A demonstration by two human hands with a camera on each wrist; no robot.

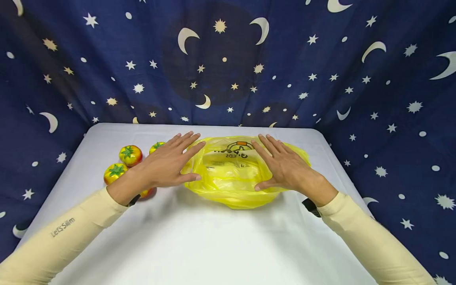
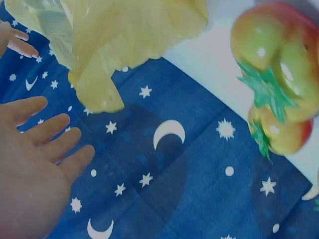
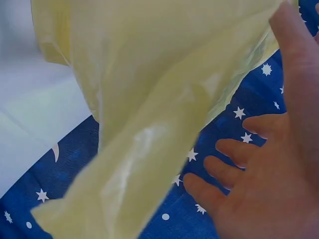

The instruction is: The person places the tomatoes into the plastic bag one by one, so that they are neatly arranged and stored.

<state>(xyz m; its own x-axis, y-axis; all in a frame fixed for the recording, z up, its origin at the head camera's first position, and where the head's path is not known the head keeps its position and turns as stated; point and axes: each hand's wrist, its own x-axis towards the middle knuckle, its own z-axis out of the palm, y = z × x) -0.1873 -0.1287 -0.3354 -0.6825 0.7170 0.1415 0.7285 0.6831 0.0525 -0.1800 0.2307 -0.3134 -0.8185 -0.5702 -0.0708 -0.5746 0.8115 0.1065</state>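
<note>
A yellow plastic bag (image 1: 231,184) with dark printing lies on the white table, its mouth spread wide toward me. My left hand (image 1: 170,164) hovers at the bag's left rim, fingers straight and spread, thumb pointing inward. Over the right rim is my right hand (image 1: 285,168), its fingers likewise extended. Neither hand holds anything; whether the fingertips touch the plastic I cannot tell. Left of the bag sit several red-and-yellow, tomato-like fruits (image 1: 130,155) with green star-shaped tops. My left hand and wrist partly hide some of them. The left wrist view shows two fruits (image 2: 279,59) close up.
The white-covered table (image 1: 221,245) reaches back to a dark blue curtain (image 1: 228,71) patterned with moons and stars. This curtain also hangs along the left and right sides. Both forearms, in cream sleeves (image 1: 67,233), extend over the front part of the table.
</note>
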